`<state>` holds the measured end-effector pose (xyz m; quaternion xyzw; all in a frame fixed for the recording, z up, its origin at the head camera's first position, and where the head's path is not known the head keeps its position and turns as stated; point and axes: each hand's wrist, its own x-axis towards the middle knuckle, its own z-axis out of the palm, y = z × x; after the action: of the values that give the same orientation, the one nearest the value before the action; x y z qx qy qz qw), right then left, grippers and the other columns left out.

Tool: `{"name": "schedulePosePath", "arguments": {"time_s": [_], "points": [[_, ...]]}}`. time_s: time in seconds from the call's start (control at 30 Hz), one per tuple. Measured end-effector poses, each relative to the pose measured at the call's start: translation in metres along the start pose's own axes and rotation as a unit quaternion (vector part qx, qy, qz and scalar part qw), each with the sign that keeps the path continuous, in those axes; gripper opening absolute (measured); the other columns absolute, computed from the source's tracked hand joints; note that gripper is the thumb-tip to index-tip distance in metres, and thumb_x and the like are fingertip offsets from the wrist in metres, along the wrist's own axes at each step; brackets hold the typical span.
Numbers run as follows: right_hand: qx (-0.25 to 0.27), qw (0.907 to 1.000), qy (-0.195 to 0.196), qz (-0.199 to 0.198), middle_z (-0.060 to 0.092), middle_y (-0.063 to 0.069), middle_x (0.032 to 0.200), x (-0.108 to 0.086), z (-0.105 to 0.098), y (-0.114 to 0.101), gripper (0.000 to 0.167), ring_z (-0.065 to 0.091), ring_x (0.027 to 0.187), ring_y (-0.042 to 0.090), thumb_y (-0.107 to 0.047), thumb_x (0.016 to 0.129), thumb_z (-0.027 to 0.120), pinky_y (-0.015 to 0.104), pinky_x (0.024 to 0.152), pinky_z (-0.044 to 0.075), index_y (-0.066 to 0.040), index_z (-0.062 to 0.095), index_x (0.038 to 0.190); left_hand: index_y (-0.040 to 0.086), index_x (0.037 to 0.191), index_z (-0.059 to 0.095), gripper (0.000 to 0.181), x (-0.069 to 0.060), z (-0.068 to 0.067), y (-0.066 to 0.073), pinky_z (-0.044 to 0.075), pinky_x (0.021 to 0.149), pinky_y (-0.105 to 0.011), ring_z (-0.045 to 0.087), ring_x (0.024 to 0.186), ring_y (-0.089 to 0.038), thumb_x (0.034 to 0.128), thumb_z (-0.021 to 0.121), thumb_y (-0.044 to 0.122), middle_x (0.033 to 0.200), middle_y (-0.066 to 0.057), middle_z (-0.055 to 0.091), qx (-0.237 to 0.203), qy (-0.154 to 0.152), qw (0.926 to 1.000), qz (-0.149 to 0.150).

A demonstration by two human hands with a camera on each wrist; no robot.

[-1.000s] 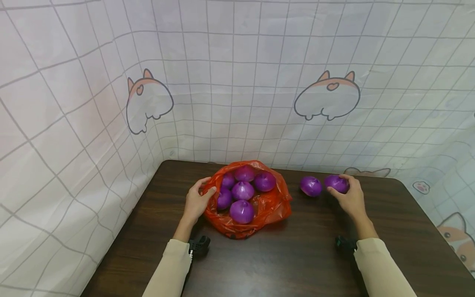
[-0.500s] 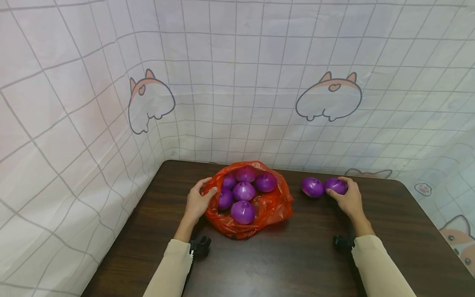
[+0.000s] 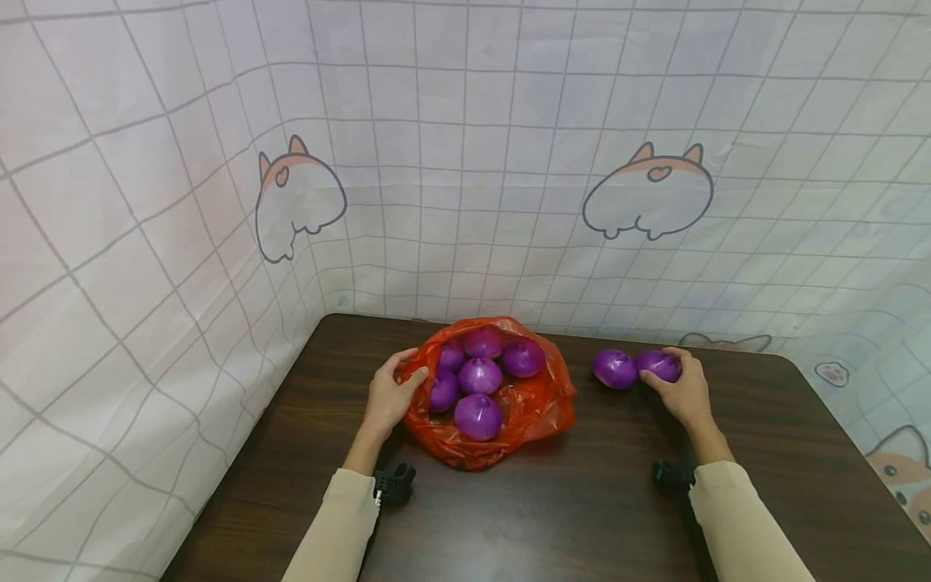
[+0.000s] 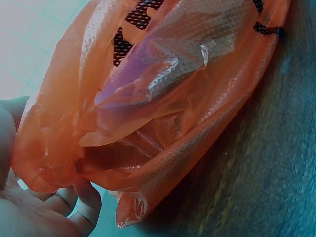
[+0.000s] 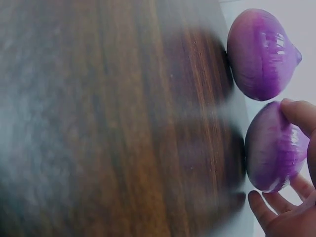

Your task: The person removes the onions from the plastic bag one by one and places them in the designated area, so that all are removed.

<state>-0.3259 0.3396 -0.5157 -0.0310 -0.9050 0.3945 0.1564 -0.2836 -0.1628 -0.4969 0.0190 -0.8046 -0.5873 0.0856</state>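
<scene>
From where I stand, the person's left hand [image 3: 388,398] has its thumb and fingers closed on the rim of a red plastic bag [image 3: 549,412], pinching the thin film at the bag's left side. The bag slumps on a dark wooden table [image 3: 494,517], its wide mouth facing up, and I count six purple onions [image 3: 478,417] inside — one at the front, the others bunched behind it. Seen from the left wrist, the film is thin enough for a purple shape to show through, with black print across it.

Over to the right, the right hand [image 3: 686,392] is clamped on a glossy purple onion [image 3: 658,365], thumb on one side and fingers on the other. That onion sits near the far edge of the table, outside the bag. Just beside it is a loose onion [image 3: 614,369], between the held one and the bag — so near its neighbour that I cannot tell whether the two touch.

Both arms wear pale sleeves [image 3: 745,517], with a black device [image 3: 395,482] at each wrist. Behind the table hangs a white gridded sheet [image 3: 465,162] printed with cartoon animals
</scene>
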Motion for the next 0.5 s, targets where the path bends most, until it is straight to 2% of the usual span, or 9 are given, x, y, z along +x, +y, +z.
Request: {"name": "schedulePosePath", "arguments": {"time_s": [0.2,0.33,0.5], "points": [[0.011,0.9997,0.008,0.018,0.038,0.036,0.148,-0.006,-0.006,-0.006,0.067,0.030,0.135,0.055,-0.025,0.092,0.077,0.068,0.106,0.029,0.001,0.046,0.146,0.019,0.140,0.061,0.045,0.001,0.001,-0.001,0.059,0.082,-0.036,0.066,0.099,-0.026,0.0968,0.071,0.025,0.125,-0.016,0.062,0.001,0.000,1.0000,0.000],[0.022,0.9991,0.031,0.021,0.037,0.033,0.153,-0.009,-0.010,-0.013,0.063,0.026,0.139,0.054,-0.024,0.094,0.074,0.070,0.108,0.027,-0.001,0.047,0.146,0.019,0.140,0.061,0.045,0.002,0.002,-0.002,0.057,0.080,-0.034,0.064,0.097,-0.024,0.0967,0.071,0.026,0.125,-0.015,0.062,0.003,0.000,1.0000,0.001],[0.044,0.9962,0.075,0.009,0.040,0.026,0.153,-0.014,-0.014,-0.039,0.058,0.027,0.138,0.047,-0.025,0.095,0.072,0.066,0.107,0.030,-0.004,0.050,0.145,0.020,0.139,0.062,0.044,0.001,0.001,-0.001,0.055,0.078,-0.032,0.062,0.095,-0.024,0.0969,0.071,0.028,0.124,-0.014,0.062,0.005,0.002,1.0000,0.001]]}}
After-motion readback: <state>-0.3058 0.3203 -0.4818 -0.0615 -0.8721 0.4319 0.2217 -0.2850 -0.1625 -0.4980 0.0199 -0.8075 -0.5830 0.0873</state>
